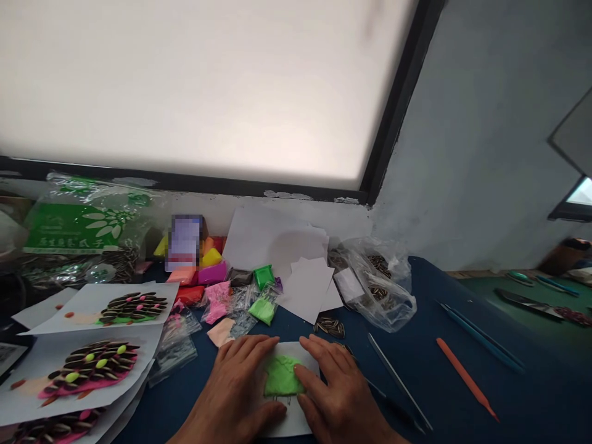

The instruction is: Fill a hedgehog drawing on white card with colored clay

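A flattened patch of light green modelling clay [282,376] lies on a small white paper card [290,427], with a few drawn lines showing below it. My left hand [238,388] rests along the card's left side, fingers stretched out and thumb near the clay's lower edge. On the other side, my right hand [337,391] has its fingers apart, one fingertip touching the clay's right edge. Neither hand grasps anything. Just beyond the right fingers sits a small heap of sunflower seeds [330,326].
Finished seed-and-clay hedgehog cards [134,308] are stacked at left. Coloured clay packets [217,299], blank paper [308,287] and a plastic bag of seeds [379,287] line the back. Silver tweezers [400,379], blue tweezers [481,336] and an orange tool [466,376] lie right.
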`<state>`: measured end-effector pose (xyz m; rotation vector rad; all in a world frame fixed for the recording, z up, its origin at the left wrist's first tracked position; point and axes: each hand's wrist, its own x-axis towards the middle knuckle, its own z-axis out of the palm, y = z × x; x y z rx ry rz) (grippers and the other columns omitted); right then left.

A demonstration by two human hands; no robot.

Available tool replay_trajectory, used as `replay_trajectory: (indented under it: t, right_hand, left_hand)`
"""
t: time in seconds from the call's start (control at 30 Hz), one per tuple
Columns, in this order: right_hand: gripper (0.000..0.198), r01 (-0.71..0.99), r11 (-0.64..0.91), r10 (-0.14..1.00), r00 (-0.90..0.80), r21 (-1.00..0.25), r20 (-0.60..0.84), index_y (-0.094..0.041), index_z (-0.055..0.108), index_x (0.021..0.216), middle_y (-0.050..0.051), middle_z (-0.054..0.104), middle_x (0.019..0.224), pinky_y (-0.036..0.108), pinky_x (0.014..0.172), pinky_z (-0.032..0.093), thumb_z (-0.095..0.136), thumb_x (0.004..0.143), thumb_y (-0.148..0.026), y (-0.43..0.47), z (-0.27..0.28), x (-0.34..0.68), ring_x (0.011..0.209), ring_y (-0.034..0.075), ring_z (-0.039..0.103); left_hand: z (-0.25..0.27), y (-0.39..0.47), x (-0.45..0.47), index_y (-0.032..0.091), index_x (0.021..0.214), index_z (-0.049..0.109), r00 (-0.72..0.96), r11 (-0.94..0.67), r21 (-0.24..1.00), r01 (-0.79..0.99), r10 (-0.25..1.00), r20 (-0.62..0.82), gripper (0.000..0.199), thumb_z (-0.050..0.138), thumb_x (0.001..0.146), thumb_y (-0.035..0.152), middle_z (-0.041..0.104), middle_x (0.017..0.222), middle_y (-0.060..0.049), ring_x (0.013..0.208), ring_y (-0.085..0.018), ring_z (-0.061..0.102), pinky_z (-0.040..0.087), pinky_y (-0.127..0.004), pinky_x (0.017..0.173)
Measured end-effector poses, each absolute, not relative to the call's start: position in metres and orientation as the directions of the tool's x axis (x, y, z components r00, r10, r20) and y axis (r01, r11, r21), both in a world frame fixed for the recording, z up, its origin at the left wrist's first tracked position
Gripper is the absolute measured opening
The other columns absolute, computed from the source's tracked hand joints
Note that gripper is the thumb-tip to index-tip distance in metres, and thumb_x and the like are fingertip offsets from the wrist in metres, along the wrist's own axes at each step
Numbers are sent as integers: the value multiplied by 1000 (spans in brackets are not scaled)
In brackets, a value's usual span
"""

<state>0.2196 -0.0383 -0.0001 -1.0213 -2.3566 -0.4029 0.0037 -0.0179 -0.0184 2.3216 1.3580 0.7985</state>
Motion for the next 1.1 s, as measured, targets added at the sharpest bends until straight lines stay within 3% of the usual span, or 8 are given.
replay_trajectory:
  t: [0.23,0.47,0.7,0.9,1.1]
  right_hand:
    - [28,751,655,593,-580,84,559,-18,65,110,17,62,127,45,87,52,48,98,-36,-37,-3,221,117,31,59]
    - [28,763,646,607,-533,24,589,-15,64,115,18,62,127,44,87,53,46,98,-29,-37,-4,222,115,30,60]
    - [24,767,641,628,-537,17,564,-18,66,108,17,62,128,44,87,53,48,97,-30,-38,-3,223,115,30,59]
    - [25,759,645,594,-572,89,565,-20,67,110,16,61,129,43,89,51,50,97,-33,-38,0,223,115,30,59]
    - [24,761,646,600,-553,56,578,-18,68,103,16,62,127,43,88,52,48,97,-31,-39,0,222,116,30,59]
  left_hand:
    - [-24,-15,1,26,128,56,425,-520,518,679,854,301,62,69,68,29,64,126,-9,118,-34,55,40,-52,99]
    - [-20,-18,4,26,127,57,386,-491,533,689,871,303,62,71,67,28,65,125,-8,118,-34,55,40,-52,100]
    - [-20,-18,2,27,129,57,380,-479,542,691,878,291,63,70,67,26,64,128,-8,120,-34,54,39,-52,101]
    - [-22,-18,1,27,128,57,398,-514,530,675,858,324,61,70,69,30,64,126,-8,118,-34,54,40,-51,100]
    - [-20,-18,2,26,127,57,393,-494,542,680,869,300,60,70,68,28,64,127,-9,119,-34,54,39,-52,100]
